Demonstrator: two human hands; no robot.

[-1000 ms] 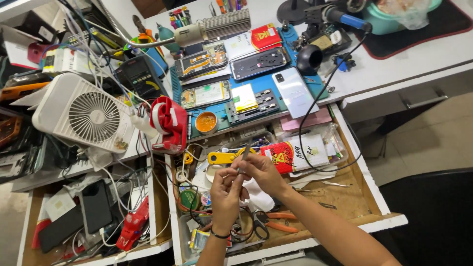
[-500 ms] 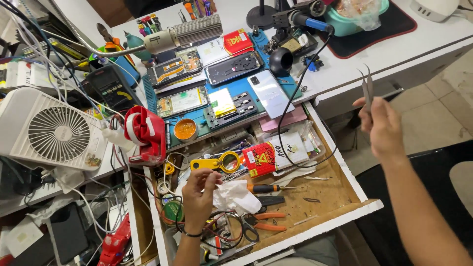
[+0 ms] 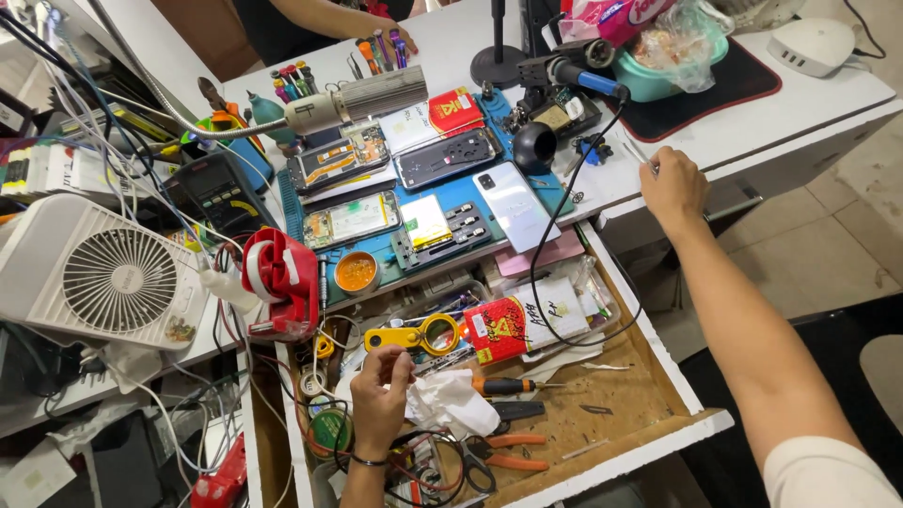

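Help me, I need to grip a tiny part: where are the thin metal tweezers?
In the right hand, the thin metal tweezers hover over the white desktop, near the black mat.

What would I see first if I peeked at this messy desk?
Probably the opened phones spread on the blue mat in the middle, and the big white fan at the left. Below, the left hand pinches something small over the open drawer, while the right hand reaches the desk's right side holding tweezers.

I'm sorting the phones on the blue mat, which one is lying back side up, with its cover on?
The pale silver-white phone at the mat's right end, showing its smooth back and corner camera block. The other phones on the blue mat lie opened, their insides exposed.
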